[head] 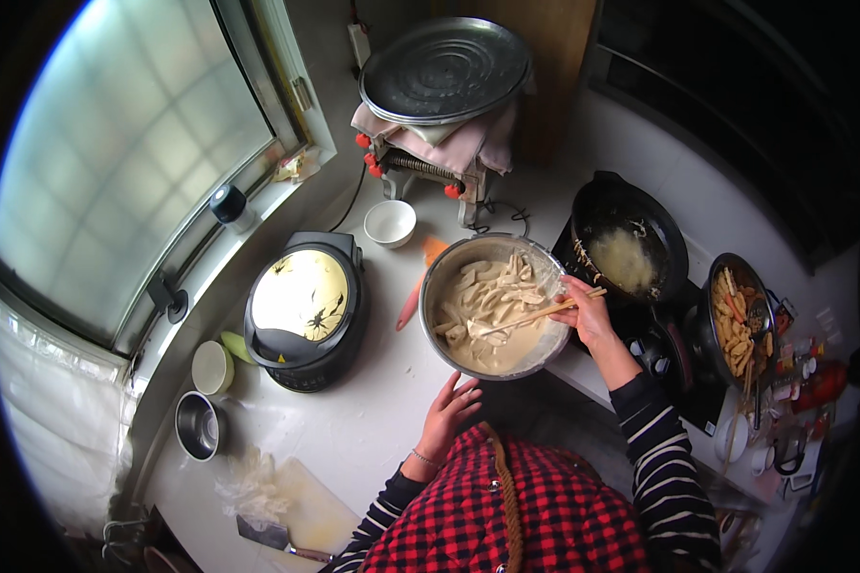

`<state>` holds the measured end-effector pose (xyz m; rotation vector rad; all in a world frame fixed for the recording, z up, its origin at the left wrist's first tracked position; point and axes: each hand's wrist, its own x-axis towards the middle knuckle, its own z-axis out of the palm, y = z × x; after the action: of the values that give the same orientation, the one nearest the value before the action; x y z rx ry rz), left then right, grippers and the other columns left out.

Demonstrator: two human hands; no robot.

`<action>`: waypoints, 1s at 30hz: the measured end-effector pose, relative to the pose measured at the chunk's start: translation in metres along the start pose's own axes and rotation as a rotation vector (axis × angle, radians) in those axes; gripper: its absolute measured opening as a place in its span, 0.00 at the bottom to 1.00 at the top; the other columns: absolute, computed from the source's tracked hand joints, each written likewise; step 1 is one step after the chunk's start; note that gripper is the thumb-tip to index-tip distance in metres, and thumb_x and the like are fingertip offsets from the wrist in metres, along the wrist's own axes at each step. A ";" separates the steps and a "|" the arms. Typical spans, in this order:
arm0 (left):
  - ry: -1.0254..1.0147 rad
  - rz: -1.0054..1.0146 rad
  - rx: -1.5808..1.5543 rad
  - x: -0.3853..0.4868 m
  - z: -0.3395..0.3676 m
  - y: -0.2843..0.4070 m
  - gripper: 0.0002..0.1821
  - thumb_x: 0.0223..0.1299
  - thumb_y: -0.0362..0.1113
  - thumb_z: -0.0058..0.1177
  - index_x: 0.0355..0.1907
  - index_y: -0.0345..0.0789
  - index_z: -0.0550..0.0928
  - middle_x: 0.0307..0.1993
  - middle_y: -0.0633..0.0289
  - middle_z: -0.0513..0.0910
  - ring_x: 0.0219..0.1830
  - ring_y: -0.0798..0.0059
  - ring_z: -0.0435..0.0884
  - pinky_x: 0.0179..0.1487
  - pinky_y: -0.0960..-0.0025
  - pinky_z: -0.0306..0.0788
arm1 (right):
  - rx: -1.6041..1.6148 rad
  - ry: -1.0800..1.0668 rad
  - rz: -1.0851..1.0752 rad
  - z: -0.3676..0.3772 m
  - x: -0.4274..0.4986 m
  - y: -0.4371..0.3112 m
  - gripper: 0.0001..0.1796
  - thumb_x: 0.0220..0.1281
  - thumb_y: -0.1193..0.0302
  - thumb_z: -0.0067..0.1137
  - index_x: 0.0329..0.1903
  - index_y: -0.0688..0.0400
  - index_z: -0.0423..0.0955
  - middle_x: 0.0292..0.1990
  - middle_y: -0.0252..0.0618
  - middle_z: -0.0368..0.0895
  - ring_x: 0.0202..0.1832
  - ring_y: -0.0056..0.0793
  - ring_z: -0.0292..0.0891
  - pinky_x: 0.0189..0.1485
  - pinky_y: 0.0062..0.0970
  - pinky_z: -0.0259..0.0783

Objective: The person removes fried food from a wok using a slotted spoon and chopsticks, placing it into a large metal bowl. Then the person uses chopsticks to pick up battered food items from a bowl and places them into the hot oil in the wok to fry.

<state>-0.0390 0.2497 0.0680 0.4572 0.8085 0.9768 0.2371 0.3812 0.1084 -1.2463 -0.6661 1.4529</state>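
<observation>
A large metal bowl point(430, 336) of pale batter with batter-coated strips point(498, 286) sits in front of me at the counter's edge. My right hand point(582, 309) grips a pair of wooden chopsticks point(537, 313) over the bowl's right side, their tips in the coated strips. My left hand point(453, 410) is just below the bowl's near rim, fingers apart and holding nothing. Right of the bowl, a black wok point(677, 251) holds oil with fried bits around its side. Farther right, a metal pan point(709, 336) contains browned fried pieces and a slotted ladle point(757, 315).
A black electric cooker point(304, 308) stands left, near a small white bowl point(390, 223) and an orange-red spatula point(410, 304). A cleaver point(261, 533) lies by a cutting board point(315, 501) and crumpled plastic bag point(254, 487). A round metal lid point(444, 68) tops a cloth-covered machine point(430, 168).
</observation>
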 end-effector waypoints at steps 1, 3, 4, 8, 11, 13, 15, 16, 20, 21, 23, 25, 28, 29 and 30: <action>0.004 0.008 0.006 0.001 0.000 -0.001 0.31 0.62 0.31 0.42 0.66 0.32 0.50 0.59 0.53 0.66 0.56 0.66 0.69 0.58 0.65 0.66 | 0.019 0.043 -0.042 -0.001 0.000 -0.001 0.15 0.66 0.67 0.43 0.52 0.57 0.68 0.32 0.39 0.76 0.31 0.32 0.78 0.32 0.29 0.80; 0.013 -0.001 0.007 0.003 0.001 -0.002 0.30 0.62 0.31 0.41 0.66 0.32 0.51 0.58 0.53 0.66 0.56 0.66 0.70 0.58 0.65 0.66 | 0.023 0.097 -0.129 0.001 0.004 0.000 0.15 0.66 0.67 0.43 0.52 0.57 0.68 0.30 0.38 0.76 0.30 0.28 0.78 0.31 0.26 0.79; 0.019 0.003 0.011 0.004 0.001 -0.003 0.30 0.62 0.31 0.41 0.66 0.32 0.51 0.58 0.53 0.67 0.56 0.66 0.70 0.57 0.65 0.67 | 0.016 0.126 -0.184 0.004 0.007 0.003 0.15 0.66 0.67 0.43 0.52 0.57 0.68 0.30 0.38 0.77 0.30 0.27 0.77 0.30 0.25 0.78; 0.021 0.007 0.028 0.005 0.001 -0.004 0.30 0.62 0.31 0.40 0.66 0.32 0.51 0.57 0.52 0.68 0.54 0.67 0.71 0.57 0.64 0.67 | -0.034 0.247 -0.369 0.010 0.020 0.013 0.15 0.66 0.66 0.44 0.53 0.56 0.69 0.27 0.36 0.76 0.28 0.23 0.75 0.28 0.21 0.76; 0.030 0.014 0.025 0.002 0.001 -0.004 0.30 0.62 0.31 0.41 0.66 0.33 0.52 0.57 0.52 0.68 0.54 0.68 0.71 0.57 0.64 0.67 | -0.057 0.295 -0.400 0.008 0.022 0.015 0.15 0.66 0.68 0.43 0.52 0.56 0.70 0.27 0.35 0.77 0.28 0.22 0.75 0.29 0.22 0.76; 0.026 0.026 0.023 0.001 0.002 -0.004 0.30 0.62 0.32 0.41 0.66 0.33 0.52 0.56 0.52 0.68 0.53 0.68 0.71 0.57 0.64 0.67 | 0.007 0.300 -0.397 0.007 0.018 0.014 0.15 0.66 0.68 0.42 0.52 0.56 0.69 0.28 0.35 0.77 0.29 0.23 0.76 0.29 0.23 0.77; 0.031 0.038 0.033 0.001 0.002 -0.003 0.29 0.62 0.32 0.41 0.65 0.33 0.53 0.55 0.52 0.69 0.52 0.67 0.72 0.56 0.63 0.68 | 0.107 0.265 -0.378 0.002 0.009 0.007 0.15 0.67 0.68 0.42 0.52 0.57 0.69 0.27 0.37 0.76 0.29 0.25 0.76 0.29 0.25 0.78; 0.038 0.028 0.032 0.001 0.003 -0.002 0.29 0.62 0.32 0.41 0.65 0.33 0.54 0.55 0.52 0.70 0.52 0.68 0.72 0.56 0.62 0.68 | 0.133 0.283 -0.357 0.002 0.003 0.005 0.15 0.67 0.68 0.42 0.52 0.57 0.69 0.28 0.37 0.76 0.30 0.26 0.76 0.30 0.26 0.78; 0.087 0.064 0.054 0.001 0.004 0.000 0.28 0.61 0.33 0.42 0.64 0.33 0.56 0.54 0.53 0.71 0.52 0.68 0.73 0.55 0.63 0.69 | 0.279 0.304 -0.358 -0.014 -0.019 -0.022 0.15 0.67 0.66 0.43 0.54 0.54 0.67 0.33 0.39 0.76 0.35 0.30 0.77 0.35 0.32 0.79; 0.090 0.067 0.044 0.002 0.004 0.001 0.28 0.61 0.33 0.42 0.64 0.33 0.56 0.53 0.53 0.71 0.51 0.68 0.73 0.55 0.63 0.69 | 0.317 0.316 -0.389 -0.021 -0.023 -0.032 0.16 0.67 0.65 0.43 0.54 0.53 0.67 0.35 0.39 0.75 0.37 0.31 0.76 0.37 0.34 0.79; 0.114 0.081 0.032 0.001 0.003 0.002 0.28 0.60 0.33 0.43 0.63 0.33 0.57 0.53 0.53 0.72 0.51 0.68 0.73 0.54 0.63 0.69 | 0.373 0.382 -0.502 -0.042 -0.024 -0.059 0.16 0.67 0.67 0.42 0.54 0.56 0.66 0.35 0.39 0.73 0.39 0.30 0.76 0.37 0.34 0.80; 0.111 0.083 0.027 0.001 0.003 0.002 0.27 0.61 0.33 0.43 0.63 0.33 0.58 0.53 0.52 0.72 0.51 0.68 0.73 0.54 0.63 0.69 | 0.336 0.417 -0.630 -0.070 -0.022 -0.089 0.15 0.67 0.68 0.42 0.54 0.57 0.66 0.35 0.39 0.73 0.39 0.30 0.76 0.38 0.33 0.80; 0.111 0.091 0.026 0.000 0.002 0.001 0.27 0.61 0.32 0.42 0.63 0.32 0.57 0.54 0.50 0.70 0.53 0.65 0.72 0.54 0.65 0.70 | 0.247 0.581 -0.795 -0.115 -0.015 -0.122 0.15 0.67 0.68 0.42 0.53 0.57 0.67 0.33 0.40 0.75 0.36 0.28 0.76 0.36 0.31 0.79; 0.112 0.083 0.020 0.000 0.002 0.001 0.27 0.61 0.32 0.42 0.63 0.32 0.57 0.54 0.50 0.70 0.53 0.65 0.72 0.54 0.65 0.70 | 0.172 0.643 -0.812 -0.129 -0.013 -0.128 0.15 0.67 0.67 0.41 0.54 0.55 0.67 0.33 0.40 0.76 0.37 0.30 0.76 0.38 0.31 0.77; 0.115 0.084 0.018 -0.001 0.001 0.001 0.27 0.61 0.32 0.42 0.63 0.32 0.57 0.54 0.50 0.70 0.53 0.65 0.72 0.54 0.65 0.70 | 0.102 0.692 -0.815 -0.143 -0.009 -0.130 0.15 0.67 0.67 0.41 0.54 0.55 0.67 0.32 0.39 0.76 0.36 0.28 0.76 0.37 0.30 0.77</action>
<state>-0.0386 0.2494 0.0694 0.4561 0.9077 1.0820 0.4150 0.3793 0.1849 -1.1012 -0.5097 0.3394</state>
